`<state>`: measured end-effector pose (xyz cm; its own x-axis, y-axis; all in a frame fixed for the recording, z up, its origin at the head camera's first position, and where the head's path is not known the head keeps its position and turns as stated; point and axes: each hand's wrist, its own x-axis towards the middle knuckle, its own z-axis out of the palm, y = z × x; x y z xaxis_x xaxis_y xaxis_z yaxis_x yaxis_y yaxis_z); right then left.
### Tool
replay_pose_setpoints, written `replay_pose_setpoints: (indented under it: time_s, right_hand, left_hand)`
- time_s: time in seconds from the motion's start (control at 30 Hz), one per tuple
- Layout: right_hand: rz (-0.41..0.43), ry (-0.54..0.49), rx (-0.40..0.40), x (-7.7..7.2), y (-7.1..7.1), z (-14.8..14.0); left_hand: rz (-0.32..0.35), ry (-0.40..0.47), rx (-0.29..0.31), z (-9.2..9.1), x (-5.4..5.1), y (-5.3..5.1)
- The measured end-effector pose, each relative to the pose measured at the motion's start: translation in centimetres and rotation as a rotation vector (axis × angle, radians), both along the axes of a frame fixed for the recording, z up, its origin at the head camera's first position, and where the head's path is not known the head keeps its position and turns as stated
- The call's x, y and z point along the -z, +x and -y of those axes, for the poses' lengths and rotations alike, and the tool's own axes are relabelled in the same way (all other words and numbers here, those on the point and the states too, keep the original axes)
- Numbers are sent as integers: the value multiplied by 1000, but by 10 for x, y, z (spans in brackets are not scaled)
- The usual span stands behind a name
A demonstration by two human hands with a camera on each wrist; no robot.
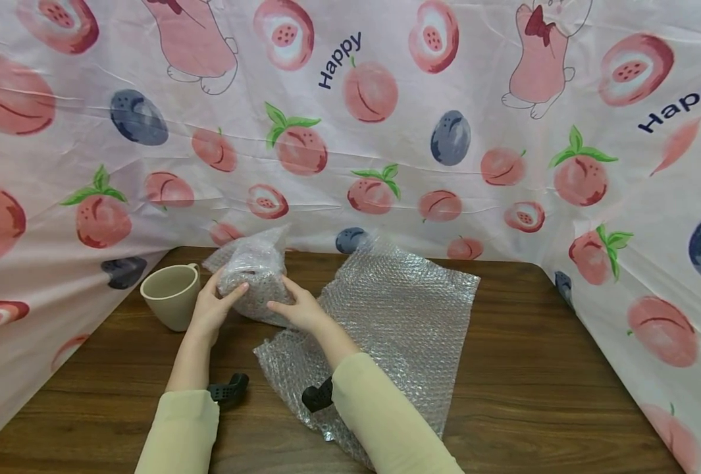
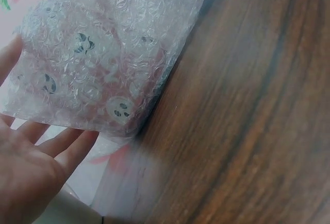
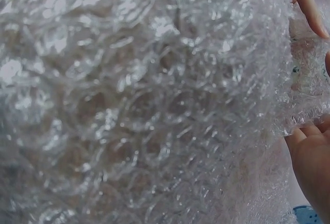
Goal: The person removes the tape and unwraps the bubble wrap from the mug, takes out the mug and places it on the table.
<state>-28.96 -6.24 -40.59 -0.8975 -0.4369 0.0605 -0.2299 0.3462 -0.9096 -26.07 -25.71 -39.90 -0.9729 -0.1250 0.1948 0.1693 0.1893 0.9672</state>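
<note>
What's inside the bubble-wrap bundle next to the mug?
Through the bubble-wrap bundle, the left wrist view shows something pinkish with pale round patches and dark marks. The crinkly layers blur its shape, so I can't tell what it is.

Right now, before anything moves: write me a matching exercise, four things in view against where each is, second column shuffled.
1. Beige, round-mouthed mug
2. Lumpy, clear bubble-wrapped bundle
3. Loose, clear bubble-wrap sheet
4. Pale, fruit-printed curtain

A. Held between the left hand and right hand
B. Hanging behind the brown wood-grain table
C. Standing upright, just left of the left hand
D. Spread on the table, partly beneath the right arm

Pairs: 1-C, 2-A, 3-D, 4-B
</note>
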Motion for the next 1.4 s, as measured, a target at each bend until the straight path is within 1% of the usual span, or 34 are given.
replay_pose_setpoints:
  time_s: [0.2, 0.37, 0.57, 0.77, 0.9, 1.13, 1.23, 1.4]
  right_hand:
    - [14, -10, -7, -2, 3, 1]
    - [5, -8, -9, -1, 3, 1]
    - [9, -62, -15, -1, 4, 4]
    - [18, -124, -3, -5, 6, 5]
    - [2, -132, -9, -9, 8, 5]
    - [-30, -147, -17, -17, 10, 2]
    - [-49, -171, -22, -22, 11, 1]
    - [-91, -206, -8, -29, 12, 1]
  left_hand:
    - [-18, 5, -38, 9, 21, -15]
    - [-30, 19, -61, 8, 22, -17]
    - [-53, 29, -86, 7, 17, -17]
    - [-73, 54, -86, 6, 12, -17]
    - [-88, 65, -89, 4, 8, -14]
    - [-108, 63, -79, 1, -5, -7]
    - [-119, 65, -78, 0, -11, -5]
    - [-144, 73, -92, -3, -19, -2]
